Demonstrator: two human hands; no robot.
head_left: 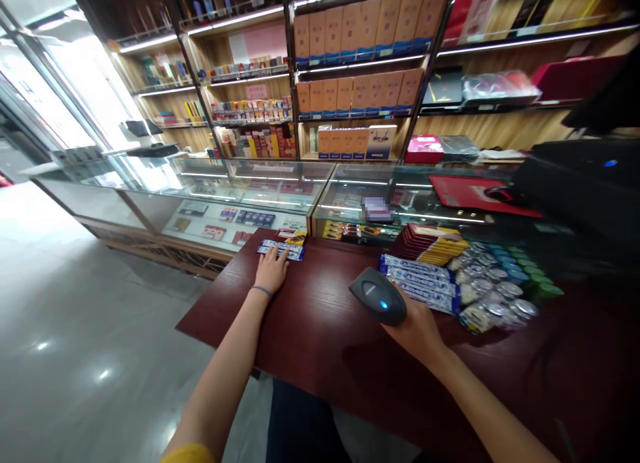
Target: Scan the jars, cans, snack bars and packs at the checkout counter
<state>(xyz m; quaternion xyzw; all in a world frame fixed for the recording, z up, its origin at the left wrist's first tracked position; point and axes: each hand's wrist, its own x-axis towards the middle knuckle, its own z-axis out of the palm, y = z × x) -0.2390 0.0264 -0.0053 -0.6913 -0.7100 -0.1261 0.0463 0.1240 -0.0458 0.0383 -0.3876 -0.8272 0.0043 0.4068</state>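
Observation:
My right hand (419,330) is closed around the grip of a dark grey barcode scanner (379,295) with a blue light on its head, held over the dark red wooden counter (320,330). My left hand (271,271) lies flat with fingers stretched out, fingertips resting on blue-and-white gum packs (281,248) at the counter's far edge. A small yellow pack (296,238) lies just beyond them. To the right of the scanner is a stack of long blue-and-white gum packs (423,284).
Red and yellow boxes (433,244) and rows of round lidded tins (493,283) sit at the right. A black register (585,183) stands behind them. Glass display cases (240,196) and lit wooden shelves (360,70) fill the back. Grey floor lies left.

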